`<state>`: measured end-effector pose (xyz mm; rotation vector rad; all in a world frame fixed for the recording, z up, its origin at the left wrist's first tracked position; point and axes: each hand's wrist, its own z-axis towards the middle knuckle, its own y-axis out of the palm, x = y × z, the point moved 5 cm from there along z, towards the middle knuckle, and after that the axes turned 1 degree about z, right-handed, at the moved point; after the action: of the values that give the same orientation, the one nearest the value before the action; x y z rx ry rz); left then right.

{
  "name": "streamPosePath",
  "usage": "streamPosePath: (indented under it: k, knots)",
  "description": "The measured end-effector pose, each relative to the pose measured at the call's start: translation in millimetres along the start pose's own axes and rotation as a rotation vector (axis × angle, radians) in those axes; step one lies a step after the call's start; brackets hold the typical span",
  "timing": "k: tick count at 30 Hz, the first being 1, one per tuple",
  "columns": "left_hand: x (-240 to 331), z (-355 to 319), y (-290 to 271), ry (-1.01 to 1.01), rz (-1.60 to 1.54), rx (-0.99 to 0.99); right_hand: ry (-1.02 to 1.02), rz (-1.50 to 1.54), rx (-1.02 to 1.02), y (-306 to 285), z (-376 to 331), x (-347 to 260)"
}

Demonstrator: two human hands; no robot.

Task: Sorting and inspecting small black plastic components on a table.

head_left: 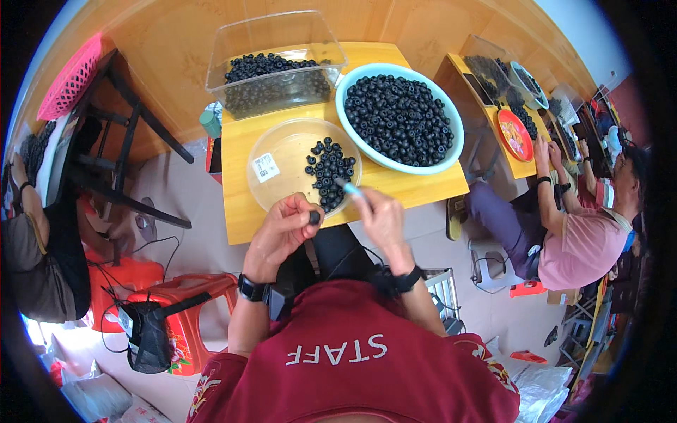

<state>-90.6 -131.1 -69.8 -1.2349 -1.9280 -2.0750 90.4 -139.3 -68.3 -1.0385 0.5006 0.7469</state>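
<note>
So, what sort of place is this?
Likely a handwork room: a yellow wooden table, a round pale-blue basin of small round black beads, and a pink-shirted person seated nearby.

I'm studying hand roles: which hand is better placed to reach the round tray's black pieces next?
Probably the right hand: its tool points toward those pieces, while the left hand pinches a single piece.

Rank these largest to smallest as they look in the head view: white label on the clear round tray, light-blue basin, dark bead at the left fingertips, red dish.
1. Light-blue basin
2. Red dish, though farther away
3. White label
4. Dark bead
</note>
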Motion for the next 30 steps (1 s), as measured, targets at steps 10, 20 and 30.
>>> streamPosePath:
  k: [10, 20, 30]
  knots:
    - [-7.5, -0.2, 2.3, 0.010, 0.079, 0.139, 0.230, 0.354, -0.136, -9.4, -1.8, -26.9]
    - [-20.4, 10.6, -11.0, -0.071, 0.054, 0.041, 0.230, 0.578, -0.191, 5.5, -4.0, -38.5]
    - [-20.2, 6.9, -16.6, -0.095, 0.328, 0.155, 0.122, 0.448, -0.188, 3.9, -9.0, -43.2]
